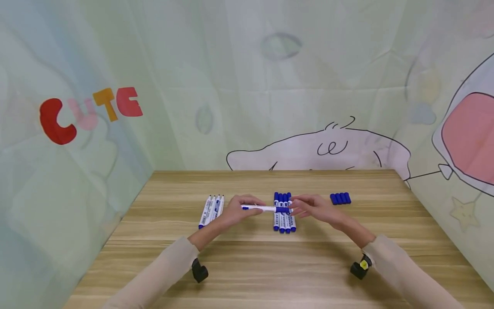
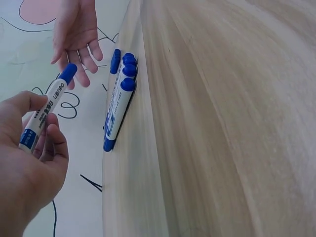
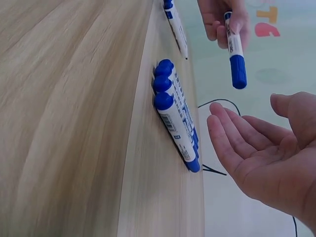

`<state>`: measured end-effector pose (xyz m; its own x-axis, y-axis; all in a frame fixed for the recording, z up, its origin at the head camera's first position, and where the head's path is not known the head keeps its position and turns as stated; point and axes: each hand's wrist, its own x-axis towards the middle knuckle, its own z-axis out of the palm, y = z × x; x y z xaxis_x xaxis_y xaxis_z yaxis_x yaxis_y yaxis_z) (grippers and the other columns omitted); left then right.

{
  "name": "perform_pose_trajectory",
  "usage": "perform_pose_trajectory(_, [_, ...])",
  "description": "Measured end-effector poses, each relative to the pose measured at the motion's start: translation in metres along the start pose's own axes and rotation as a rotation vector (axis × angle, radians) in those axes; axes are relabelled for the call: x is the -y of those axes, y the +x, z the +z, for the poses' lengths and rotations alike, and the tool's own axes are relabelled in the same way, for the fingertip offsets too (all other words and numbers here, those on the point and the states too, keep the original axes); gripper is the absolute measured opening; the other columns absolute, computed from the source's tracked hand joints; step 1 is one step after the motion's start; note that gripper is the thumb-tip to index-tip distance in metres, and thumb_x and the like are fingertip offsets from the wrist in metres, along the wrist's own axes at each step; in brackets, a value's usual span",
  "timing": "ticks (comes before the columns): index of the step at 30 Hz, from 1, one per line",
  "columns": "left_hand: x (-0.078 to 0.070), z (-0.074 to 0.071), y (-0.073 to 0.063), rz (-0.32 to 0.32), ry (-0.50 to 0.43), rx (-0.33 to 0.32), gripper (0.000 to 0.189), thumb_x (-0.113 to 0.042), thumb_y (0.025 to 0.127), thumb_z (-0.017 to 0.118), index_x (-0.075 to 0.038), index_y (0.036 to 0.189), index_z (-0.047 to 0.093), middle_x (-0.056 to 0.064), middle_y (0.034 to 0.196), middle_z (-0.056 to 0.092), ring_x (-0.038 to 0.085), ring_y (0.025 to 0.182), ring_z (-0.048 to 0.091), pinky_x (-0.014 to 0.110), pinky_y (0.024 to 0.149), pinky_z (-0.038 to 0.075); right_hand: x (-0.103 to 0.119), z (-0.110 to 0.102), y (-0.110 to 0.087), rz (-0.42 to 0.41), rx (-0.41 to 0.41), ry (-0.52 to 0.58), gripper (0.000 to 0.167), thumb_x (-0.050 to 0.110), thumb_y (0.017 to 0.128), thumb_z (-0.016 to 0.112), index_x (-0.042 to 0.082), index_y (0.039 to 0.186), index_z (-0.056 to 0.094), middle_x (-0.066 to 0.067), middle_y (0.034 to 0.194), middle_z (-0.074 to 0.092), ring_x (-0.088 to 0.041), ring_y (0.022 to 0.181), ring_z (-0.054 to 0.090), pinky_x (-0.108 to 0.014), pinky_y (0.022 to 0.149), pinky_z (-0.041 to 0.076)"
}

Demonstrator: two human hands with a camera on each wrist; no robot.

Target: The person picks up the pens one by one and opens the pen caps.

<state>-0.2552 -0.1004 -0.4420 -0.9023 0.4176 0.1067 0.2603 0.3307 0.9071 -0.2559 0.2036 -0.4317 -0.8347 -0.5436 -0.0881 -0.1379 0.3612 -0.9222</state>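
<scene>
My left hand pinches a white marker between thumb and fingers, its blue cap pointing right. The marker is level above the table in the head view. My right hand is near the capped end; in the right wrist view its palm is turned up, with relaxed fingers, apart from the marker. Beneath the held marker lie several capped markers side by side. To the left, several uncapped markers lie in a row, partly behind the left hand. Several loose blue caps lie at right.
The wooden table ends at a back edge against a printed cloth. Black wrist cameras hang below both sleeves.
</scene>
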Motion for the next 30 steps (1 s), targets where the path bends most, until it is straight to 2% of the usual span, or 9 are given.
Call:
perform_pose_trajectory(6, [-0.003,0.004,0.001,0.012,0.009,0.004,0.030,-0.014,0.091,0.076,-0.001,0.118,0.074,0.014,0.122,0.073,0.022,0.112,0.065,0.032,0.096,0.049,0.007,0.007,0.001,0.002,0.030,-0.004,0.055,0.032,0.111,0.044,-0.009,0.147,0.046,-0.030,0.132,0.064,-0.040,0.116,0.068,-0.055,0.102,0.052])
perform_pose_trajectory(11, [-0.001,0.006,0.004,0.009,-0.002,0.000,0.029,-0.015,0.092,0.076,-0.004,0.119,0.075,0.010,0.124,0.073,0.025,0.119,0.064,0.040,0.102,0.047,0.008,0.011,0.004,0.007,0.039,-0.008,0.051,0.033,0.110,0.046,-0.006,0.141,0.054,-0.026,0.124,0.068,-0.032,0.106,0.071,-0.048,0.096,0.058])
perform_pose_trajectory(15, [0.000,0.007,0.006,0.001,0.000,0.005,0.030,-0.016,0.092,0.076,-0.005,0.120,0.074,0.008,0.125,0.072,0.025,0.120,0.063,0.040,0.103,0.046,0.008,0.013,0.007,0.012,0.050,-0.010,0.044,0.029,0.109,0.049,-0.007,0.132,0.061,-0.021,0.109,0.070,-0.021,0.092,0.069,-0.044,0.088,0.060])
perform_pose_trajectory(19, [-0.001,0.010,0.007,0.040,0.032,0.003,0.029,-0.017,0.092,0.076,-0.005,0.118,0.075,0.011,0.123,0.073,0.027,0.119,0.064,0.044,0.104,0.047,0.008,0.014,0.008,-0.001,0.082,-0.043,0.036,0.023,0.108,0.052,-0.009,0.121,0.063,-0.014,0.091,0.065,-0.017,0.081,0.061,-0.037,0.079,0.059])
perform_pose_trajectory(21, [-0.001,0.010,0.007,0.068,0.048,-0.003,0.026,-0.017,0.092,0.076,-0.006,0.116,0.076,0.011,0.119,0.074,0.026,0.115,0.066,0.044,0.102,0.048,0.010,0.014,0.008,-0.004,0.101,-0.065,0.033,0.021,0.108,0.053,-0.009,0.118,0.064,-0.009,0.086,0.062,-0.017,0.078,0.057,-0.033,0.074,0.055])
perform_pose_trajectory(23, [-0.006,0.010,0.005,0.091,0.064,-0.009,0.024,-0.016,0.092,0.077,-0.006,0.114,0.077,0.011,0.115,0.075,0.024,0.108,0.067,0.040,0.097,0.051,0.011,0.014,0.008,-0.007,0.117,-0.081,0.032,0.020,0.108,0.053,-0.008,0.116,0.065,-0.007,0.082,0.060,-0.017,0.076,0.055,-0.030,0.071,0.051])
perform_pose_trajectory(27, [-0.008,0.012,0.006,0.132,0.080,0.011,0.024,-0.014,0.091,0.078,-0.005,0.112,0.077,0.012,0.107,0.075,0.015,0.094,0.064,0.026,0.082,0.051,0.010,0.012,0.006,-0.020,0.123,-0.095,0.030,0.016,0.108,0.052,-0.010,0.115,0.066,-0.010,0.081,0.060,-0.017,0.074,0.053,-0.027,0.067,0.048])
perform_pose_trajectory(30, [-0.005,0.016,0.010,0.166,0.101,0.029,0.024,-0.014,0.088,0.081,-0.006,0.110,0.078,0.010,0.102,0.075,0.012,0.086,0.061,0.021,0.073,0.048,0.008,0.011,0.005,-0.024,0.126,-0.107,0.030,0.015,0.107,0.052,-0.010,0.113,0.066,-0.014,0.080,0.061,-0.016,0.073,0.054,-0.027,0.066,0.049])
